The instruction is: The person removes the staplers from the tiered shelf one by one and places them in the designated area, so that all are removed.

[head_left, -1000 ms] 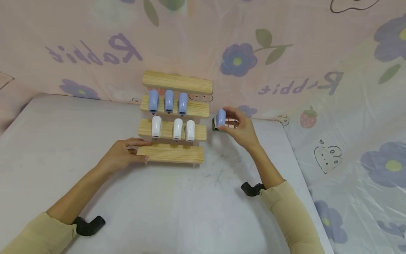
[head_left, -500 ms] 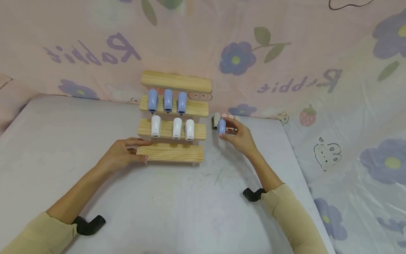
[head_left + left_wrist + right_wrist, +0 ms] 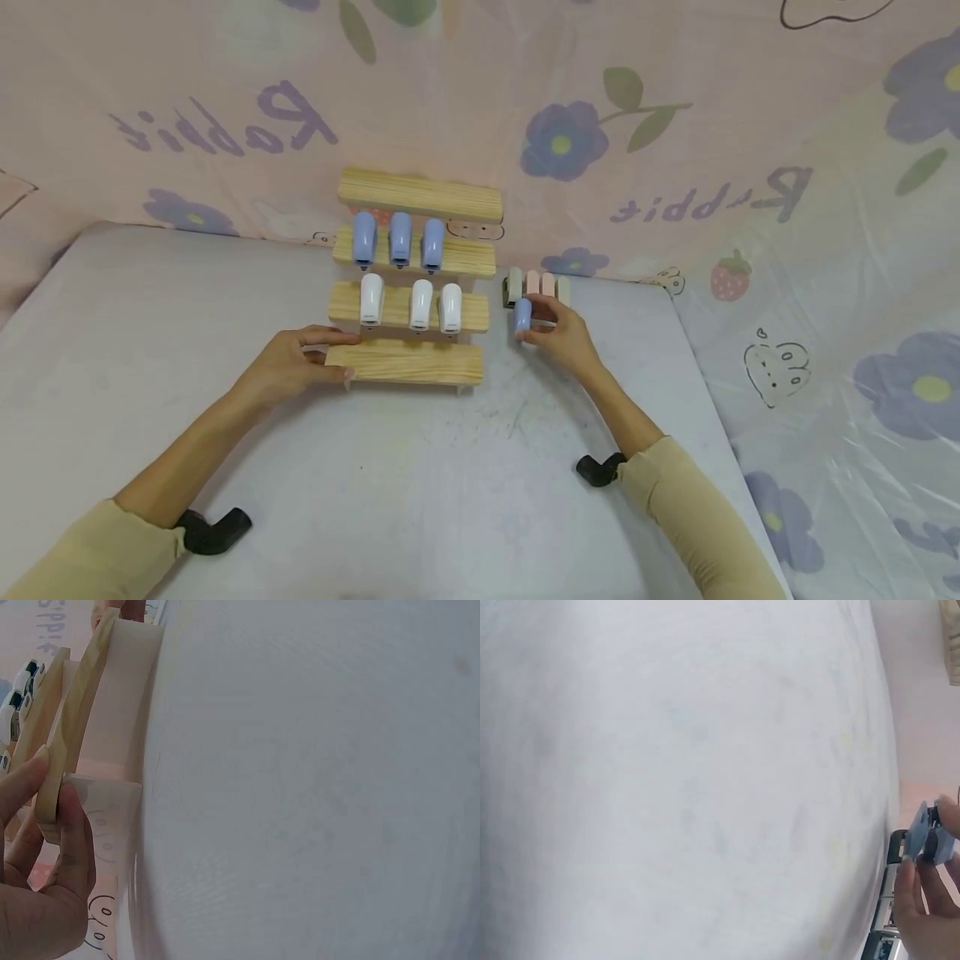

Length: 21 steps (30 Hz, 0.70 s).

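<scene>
Blue stapler (image 3: pixel 522 317), now drawn back toward 6 o'clock from the short row of staplers, after overlapping the row's near left end a second ago. Pinched between thumb and fingers of the right grip (image 3: pixel 558 333), between 3 and 4 o'clock from the wooden rack (image 3: pixel 420 196). Uncovered by that shift: a grey-green stapler (image 3: pixel 514 285), two pink staplers (image 3: pixel 532 282) and one pale stapler (image 3: pixel 564 290), lined up side by side. By judgement, separated from the row and in mid-carry; hard to tell whether fully clear of the counter (image 3: pixel 435 492). Unmoved meanwhile: left grip (image 3: pixel 288 362), clamped on the 9 o'clock end of the bottom slat (image 3: pixel 405 364), apparently to steady.

As for materials: pale, straight-grained wood in four stepped slats, on see-through supports (image 3: pixel 105 817). Rounded, glossy, plastic-looking shells on three blue staplers (image 3: pixel 400 237), one step down from the top, and on three white staplers (image 3: pixel 422 304) just below, toward 6 o'clock. Dark, metal-looking parts visible between the held stapler's blue halves in the right wrist view. Smooth, whitish, faintly smudged counter surface; toward 12 o'clock, a creased, flower-printed sheet (image 3: pixel 465 83).
</scene>
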Motion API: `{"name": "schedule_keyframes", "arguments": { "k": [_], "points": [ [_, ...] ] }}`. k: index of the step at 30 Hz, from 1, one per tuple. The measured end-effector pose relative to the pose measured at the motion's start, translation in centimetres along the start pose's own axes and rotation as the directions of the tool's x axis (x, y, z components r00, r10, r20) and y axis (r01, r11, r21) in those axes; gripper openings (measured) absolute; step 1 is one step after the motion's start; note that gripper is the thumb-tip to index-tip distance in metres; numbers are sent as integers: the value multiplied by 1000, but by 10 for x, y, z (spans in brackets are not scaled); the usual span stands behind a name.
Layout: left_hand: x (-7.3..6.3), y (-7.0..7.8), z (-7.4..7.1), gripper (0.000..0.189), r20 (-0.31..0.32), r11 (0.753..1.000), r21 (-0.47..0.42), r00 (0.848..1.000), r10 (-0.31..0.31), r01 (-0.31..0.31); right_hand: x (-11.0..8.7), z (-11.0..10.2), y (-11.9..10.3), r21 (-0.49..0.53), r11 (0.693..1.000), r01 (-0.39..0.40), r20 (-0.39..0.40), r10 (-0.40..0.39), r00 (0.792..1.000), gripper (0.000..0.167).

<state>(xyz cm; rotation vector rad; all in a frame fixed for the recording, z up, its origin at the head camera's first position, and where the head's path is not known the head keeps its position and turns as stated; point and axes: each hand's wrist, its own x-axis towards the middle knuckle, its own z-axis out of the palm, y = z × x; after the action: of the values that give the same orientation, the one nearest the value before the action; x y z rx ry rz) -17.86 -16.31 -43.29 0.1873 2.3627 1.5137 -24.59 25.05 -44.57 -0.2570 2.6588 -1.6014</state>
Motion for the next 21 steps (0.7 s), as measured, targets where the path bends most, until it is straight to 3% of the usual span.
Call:
{"name": "schedule_keyframes", "arguments": {
  "k": [5, 21],
  "points": [
    [1, 0, 0, 58, 1, 1000, 7, 1000, 1, -1, 1, 4, 5, 24, 1000, -2, 31, 1, 1000, 66],
    [1, -1, 1, 57, -3, 1000, 5, 1000, -8, 8, 0, 9, 9, -112, 994, 6, 16, -4, 1000, 66]
  ]
}}
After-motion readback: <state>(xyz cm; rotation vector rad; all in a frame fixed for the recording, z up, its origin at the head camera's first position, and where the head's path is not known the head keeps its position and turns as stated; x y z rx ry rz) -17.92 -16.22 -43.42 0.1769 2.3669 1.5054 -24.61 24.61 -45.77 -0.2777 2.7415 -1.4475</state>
